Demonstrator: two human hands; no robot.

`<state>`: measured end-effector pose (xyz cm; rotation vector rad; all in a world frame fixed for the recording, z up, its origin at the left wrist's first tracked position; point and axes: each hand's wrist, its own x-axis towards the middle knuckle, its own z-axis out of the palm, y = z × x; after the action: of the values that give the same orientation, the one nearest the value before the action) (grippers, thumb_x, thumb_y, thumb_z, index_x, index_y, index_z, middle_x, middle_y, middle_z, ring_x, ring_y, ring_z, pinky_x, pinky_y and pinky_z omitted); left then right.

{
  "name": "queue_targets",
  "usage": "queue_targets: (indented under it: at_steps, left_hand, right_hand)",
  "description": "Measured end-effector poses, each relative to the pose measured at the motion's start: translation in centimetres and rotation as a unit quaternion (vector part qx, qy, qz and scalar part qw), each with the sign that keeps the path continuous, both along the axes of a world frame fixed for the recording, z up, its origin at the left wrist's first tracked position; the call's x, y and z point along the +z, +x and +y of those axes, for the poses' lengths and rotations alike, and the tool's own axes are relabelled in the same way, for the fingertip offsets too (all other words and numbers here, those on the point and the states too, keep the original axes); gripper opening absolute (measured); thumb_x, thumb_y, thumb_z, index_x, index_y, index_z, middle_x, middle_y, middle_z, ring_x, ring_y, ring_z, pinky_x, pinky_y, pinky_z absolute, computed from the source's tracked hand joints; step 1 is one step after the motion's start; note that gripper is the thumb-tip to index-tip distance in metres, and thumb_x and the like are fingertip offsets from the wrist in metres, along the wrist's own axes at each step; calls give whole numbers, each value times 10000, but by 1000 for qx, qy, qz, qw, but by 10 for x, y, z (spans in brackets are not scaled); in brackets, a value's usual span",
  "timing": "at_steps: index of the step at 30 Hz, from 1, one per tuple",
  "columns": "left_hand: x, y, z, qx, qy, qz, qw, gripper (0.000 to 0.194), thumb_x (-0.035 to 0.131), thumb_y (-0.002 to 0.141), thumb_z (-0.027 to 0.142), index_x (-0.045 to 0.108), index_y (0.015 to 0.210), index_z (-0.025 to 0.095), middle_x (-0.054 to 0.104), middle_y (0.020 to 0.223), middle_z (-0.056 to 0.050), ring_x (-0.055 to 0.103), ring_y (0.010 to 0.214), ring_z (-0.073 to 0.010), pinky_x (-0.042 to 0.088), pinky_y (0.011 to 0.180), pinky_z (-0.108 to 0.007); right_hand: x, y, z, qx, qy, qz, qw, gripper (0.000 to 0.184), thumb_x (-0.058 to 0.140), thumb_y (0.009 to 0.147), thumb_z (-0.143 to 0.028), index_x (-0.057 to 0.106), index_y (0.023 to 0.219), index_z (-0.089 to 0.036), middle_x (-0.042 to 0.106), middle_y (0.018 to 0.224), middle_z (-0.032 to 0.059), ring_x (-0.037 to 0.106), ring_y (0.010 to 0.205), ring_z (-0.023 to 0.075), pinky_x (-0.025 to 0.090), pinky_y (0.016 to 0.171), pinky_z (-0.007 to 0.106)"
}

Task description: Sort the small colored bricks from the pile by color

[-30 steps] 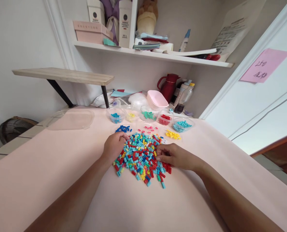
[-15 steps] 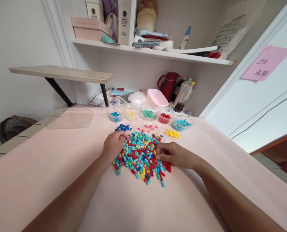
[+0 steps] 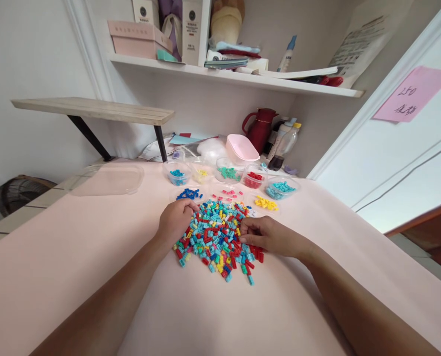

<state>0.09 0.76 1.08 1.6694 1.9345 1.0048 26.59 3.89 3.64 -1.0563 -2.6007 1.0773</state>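
A spread-out heap of small mixed-colour building bricks (image 3: 215,237) lies on the pink tabletop (image 3: 205,316). My left hand (image 3: 176,217) rests at the heap's upper left edge, fingers curled; whatever they may hold is hidden. At the right edge, my right hand (image 3: 261,234) has its fingers bent in towards the thumb against the bricks, and I cannot make out anything between them. Just beyond the heap are dark blue bricks (image 3: 189,194), a few pink bricks (image 3: 227,195) and yellow bricks (image 3: 266,202) in shallow clear trays.
Behind those stand clear tubs of blue bricks (image 3: 177,176), pale yellow bricks (image 3: 202,173), green bricks (image 3: 229,173), red bricks (image 3: 254,179) and turquoise bricks (image 3: 280,189). Farther back are a pink basin (image 3: 242,148), a red jug (image 3: 260,129) and bottles. A clear lid (image 3: 107,180) lies left.
Both hands keep nearly the same places and curled shapes at the heap's edges. The whole view has shifted very slightly; no brick has visibly been moved.
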Motion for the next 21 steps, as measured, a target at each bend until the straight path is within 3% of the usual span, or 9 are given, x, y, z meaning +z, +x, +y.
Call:
queue_targets:
  at_steps: [21]
  left_hand:
    - [0,0,0,-1,-5,12,1000,316,376,751,202,685,787,259,652,719,37,538,599,-122,351,558,-252]
  right_hand:
    - [-1,-1,-1,-8,-3,15,1000,319,538,841,-495,505,732,-197,518,610,-27,440,541,105,342,517,223]
